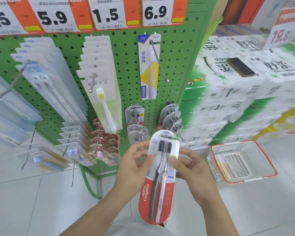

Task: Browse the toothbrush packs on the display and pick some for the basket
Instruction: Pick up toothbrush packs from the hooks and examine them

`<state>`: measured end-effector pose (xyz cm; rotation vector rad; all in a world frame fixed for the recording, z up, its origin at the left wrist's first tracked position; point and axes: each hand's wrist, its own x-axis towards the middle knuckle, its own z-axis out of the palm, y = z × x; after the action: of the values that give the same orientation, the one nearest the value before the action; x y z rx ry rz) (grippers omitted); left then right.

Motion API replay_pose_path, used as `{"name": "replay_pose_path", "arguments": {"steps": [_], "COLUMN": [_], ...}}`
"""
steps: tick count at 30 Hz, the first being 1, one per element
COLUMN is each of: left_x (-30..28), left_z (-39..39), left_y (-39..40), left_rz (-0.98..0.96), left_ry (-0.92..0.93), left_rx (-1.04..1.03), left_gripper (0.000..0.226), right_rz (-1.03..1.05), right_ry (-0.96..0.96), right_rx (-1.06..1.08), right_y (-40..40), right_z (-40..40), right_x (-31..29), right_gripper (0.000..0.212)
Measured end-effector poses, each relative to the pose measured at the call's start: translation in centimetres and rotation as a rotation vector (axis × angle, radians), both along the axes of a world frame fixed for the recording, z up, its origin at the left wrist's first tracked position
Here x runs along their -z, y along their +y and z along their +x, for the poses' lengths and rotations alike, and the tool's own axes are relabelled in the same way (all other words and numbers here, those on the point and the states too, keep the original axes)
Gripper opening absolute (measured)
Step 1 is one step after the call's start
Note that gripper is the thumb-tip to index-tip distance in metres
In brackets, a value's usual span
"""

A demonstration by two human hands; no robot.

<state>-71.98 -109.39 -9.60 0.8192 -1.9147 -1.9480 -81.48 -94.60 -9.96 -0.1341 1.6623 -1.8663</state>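
Both hands hold a glossy, round-ended blister toothbrush pack (157, 176) with a red card base: the left hand (134, 166) and right hand (189, 166) pinch its clear plastic edges, fingers curled around it. Right of the fingers, a white mesh basket (266, 169) with orange rim sits on the tiled floor. Beyond the fingers, flat packs hang on the green perforated pegboard (126, 65).
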Motion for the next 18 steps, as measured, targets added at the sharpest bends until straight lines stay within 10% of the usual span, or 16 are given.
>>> {"name": "replay_pose_path", "arguments": {"steps": [11,18], "left_x": [1.1,0.8], "left_z": [3.4,4.5], "left_y": [-0.1,-1.1], "left_rz": [0.040,0.049], "left_ry": [-0.114,-0.085], "left_rx": [0.199,0.103], "left_gripper": [0.012,0.017], "right_rz": [-0.056,0.041], "right_ry": [-0.015,0.057], "right_rx": [0.145,-0.229], "right_y": [-0.9,-0.5], "right_z": [0.3,1.2], "right_x": [0.1,-0.9], "right_gripper": [0.041,0.026]}}
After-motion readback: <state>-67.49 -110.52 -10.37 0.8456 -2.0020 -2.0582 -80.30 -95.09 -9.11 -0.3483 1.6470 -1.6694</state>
